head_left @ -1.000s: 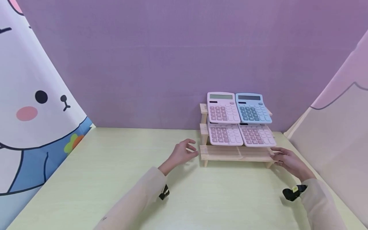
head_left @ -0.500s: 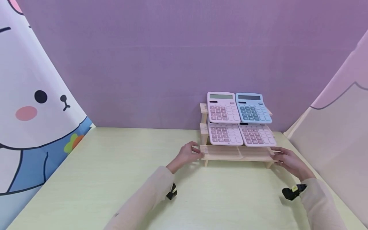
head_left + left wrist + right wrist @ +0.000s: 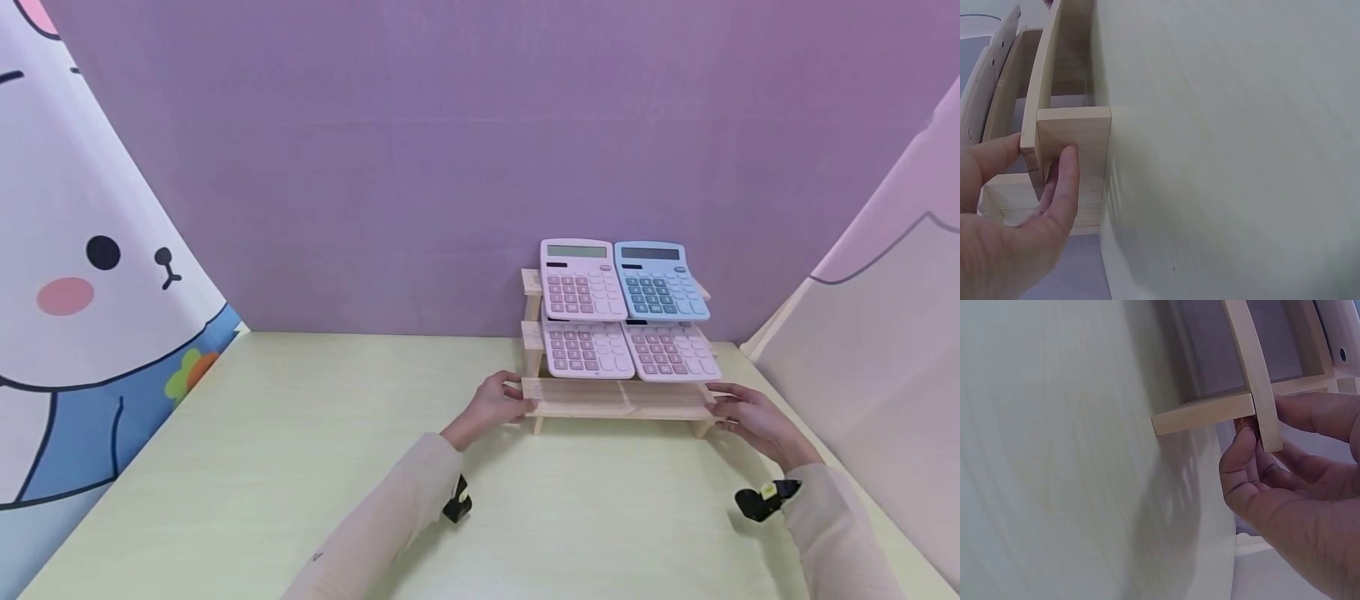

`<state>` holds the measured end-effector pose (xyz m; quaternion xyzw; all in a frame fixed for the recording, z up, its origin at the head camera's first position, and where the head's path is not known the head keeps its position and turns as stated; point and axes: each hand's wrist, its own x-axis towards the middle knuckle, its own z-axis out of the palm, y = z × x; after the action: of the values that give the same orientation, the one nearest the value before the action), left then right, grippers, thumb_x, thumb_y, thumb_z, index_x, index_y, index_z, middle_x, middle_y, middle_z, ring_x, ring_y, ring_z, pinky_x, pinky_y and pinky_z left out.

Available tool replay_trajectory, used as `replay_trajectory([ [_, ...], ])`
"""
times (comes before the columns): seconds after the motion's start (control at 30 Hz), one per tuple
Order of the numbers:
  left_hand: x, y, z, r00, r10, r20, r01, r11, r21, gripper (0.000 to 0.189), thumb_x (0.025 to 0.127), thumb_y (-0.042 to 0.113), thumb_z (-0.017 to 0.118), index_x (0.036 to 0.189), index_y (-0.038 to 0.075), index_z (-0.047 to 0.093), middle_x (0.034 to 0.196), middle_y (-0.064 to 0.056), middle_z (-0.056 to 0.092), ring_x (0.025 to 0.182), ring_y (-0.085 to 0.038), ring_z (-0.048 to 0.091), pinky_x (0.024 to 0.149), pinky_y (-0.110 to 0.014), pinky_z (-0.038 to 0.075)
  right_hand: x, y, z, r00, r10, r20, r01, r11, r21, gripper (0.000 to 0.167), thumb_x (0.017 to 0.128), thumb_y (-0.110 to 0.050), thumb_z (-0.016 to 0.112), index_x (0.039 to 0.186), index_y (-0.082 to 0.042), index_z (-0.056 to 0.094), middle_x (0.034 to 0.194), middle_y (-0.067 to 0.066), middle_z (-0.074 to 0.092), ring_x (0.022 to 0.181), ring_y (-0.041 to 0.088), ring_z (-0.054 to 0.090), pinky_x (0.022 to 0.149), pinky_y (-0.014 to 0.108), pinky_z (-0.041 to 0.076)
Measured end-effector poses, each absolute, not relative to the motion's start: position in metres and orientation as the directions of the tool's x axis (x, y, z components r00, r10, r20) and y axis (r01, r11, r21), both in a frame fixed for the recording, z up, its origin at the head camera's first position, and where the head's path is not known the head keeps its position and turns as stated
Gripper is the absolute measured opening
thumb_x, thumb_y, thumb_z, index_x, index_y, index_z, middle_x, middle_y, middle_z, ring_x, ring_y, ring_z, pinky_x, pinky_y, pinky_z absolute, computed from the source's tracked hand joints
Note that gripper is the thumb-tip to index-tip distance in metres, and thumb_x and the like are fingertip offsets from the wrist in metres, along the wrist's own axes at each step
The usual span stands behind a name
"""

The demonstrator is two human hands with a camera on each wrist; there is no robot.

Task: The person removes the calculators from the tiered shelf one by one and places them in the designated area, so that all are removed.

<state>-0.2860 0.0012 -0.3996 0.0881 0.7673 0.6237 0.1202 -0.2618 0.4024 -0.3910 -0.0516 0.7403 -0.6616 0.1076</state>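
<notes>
A three-tier wooden display rack [image 3: 615, 400] stands at the back right of the table. On its top tier lean a pink calculator [image 3: 583, 281] and a blue calculator [image 3: 660, 282]. Two more pink calculators sit side by side on the middle tier, their upper parts hidden. My left hand [image 3: 491, 406] grips the left end of the bottom shelf, thumb on top and fingers beneath, as the left wrist view shows. At the other end, my right hand [image 3: 757, 423] pinches the shelf board [image 3: 1266, 394] between thumb and fingers.
A purple wall [image 3: 375, 167] rises right behind the rack. Printed panels flank the pale table [image 3: 300, 467], a cartoon panel [image 3: 97, 333] at left and a pink-white panel [image 3: 877, 350] close beside my right arm.
My left hand has come rightward to the rack and taken hold of the bottom shelf's left end. My right hand stays on the right end; rack and calculators look still.
</notes>
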Motion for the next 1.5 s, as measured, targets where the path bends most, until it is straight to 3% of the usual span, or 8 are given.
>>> replay_trajectory([
  [0.57,-0.288,0.006,-0.402,-0.965,0.242,-0.103,-0.071,0.134,0.988,0.049,0.077,0.002,0.069,0.12,-0.005,0.046,0.099,-0.019,0.059,0.071,-0.016,0.061,0.071,-0.033,0.059,-0.264,0.405,-0.394,-0.974,-0.216,-0.062,0.032,0.139,-0.99,0.028,0.09,0.002,0.049,0.108,-0.02,0.048,0.094,-0.01,0.055,0.08,0.002,0.056,0.07,0.019,0.052],
  [0.8,-0.286,0.007,-0.402,-0.966,0.236,-0.102,-0.078,0.108,0.991,0.05,0.077,-0.001,0.068,0.122,-0.006,0.045,0.102,-0.021,0.059,0.071,-0.017,0.061,0.074,-0.035,0.058,-0.268,0.413,-0.403,-0.955,-0.297,0.008,-0.046,0.122,-0.991,0.026,0.088,-0.006,0.054,0.11,-0.019,0.049,0.093,-0.008,0.057,0.08,0.002,0.057,0.069,0.019,0.053],
  [0.9,-0.286,0.006,-0.402,-0.967,0.234,-0.102,-0.079,0.105,0.991,0.051,0.077,-0.001,0.068,0.122,-0.006,0.045,0.102,-0.021,0.058,0.071,-0.016,0.06,0.073,-0.035,0.058,-0.266,0.411,-0.401,-0.962,-0.271,-0.019,-0.013,0.114,-0.993,0.027,0.087,-0.003,0.054,0.109,-0.019,0.05,0.092,-0.007,0.058,0.08,0.004,0.057,0.068,0.021,0.053],
  [1.03,-0.286,0.005,-0.402,-0.966,0.237,-0.107,-0.086,0.096,0.992,0.051,0.077,-0.001,0.068,0.123,-0.006,0.044,0.101,-0.021,0.058,0.071,-0.016,0.06,0.074,-0.035,0.058,-0.262,0.403,-0.393,-0.977,-0.196,-0.083,0.046,0.184,-0.982,0.028,0.087,-0.001,0.053,0.108,-0.019,0.047,0.09,-0.009,0.057,0.078,0.003,0.056,0.069,0.021,0.053],
  [1.3,-0.285,0.006,-0.402,-0.968,0.221,-0.123,-0.102,0.103,0.989,0.051,0.077,-0.003,0.068,0.122,-0.005,0.044,0.101,-0.019,0.058,0.072,-0.017,0.059,0.073,-0.032,0.058,-0.263,0.402,-0.39,-0.979,-0.176,-0.102,0.056,0.252,-0.966,0.028,0.089,-0.001,0.05,0.112,-0.017,0.045,0.09,-0.011,0.056,0.077,0.002,0.055,0.068,0.021,0.052],
  [1.5,-0.282,0.007,-0.398,-0.969,0.209,-0.131,-0.106,0.129,0.986,0.05,0.078,-0.001,0.068,0.122,-0.004,0.044,0.102,-0.019,0.059,0.075,-0.016,0.059,0.072,-0.03,0.058,-0.263,0.4,-0.39,-0.981,-0.154,-0.121,0.062,0.345,-0.937,0.038,0.09,-0.009,0.053,0.124,-0.002,0.037,0.092,-0.012,0.053,0.079,0.001,0.054,0.07,0.023,0.052],
])
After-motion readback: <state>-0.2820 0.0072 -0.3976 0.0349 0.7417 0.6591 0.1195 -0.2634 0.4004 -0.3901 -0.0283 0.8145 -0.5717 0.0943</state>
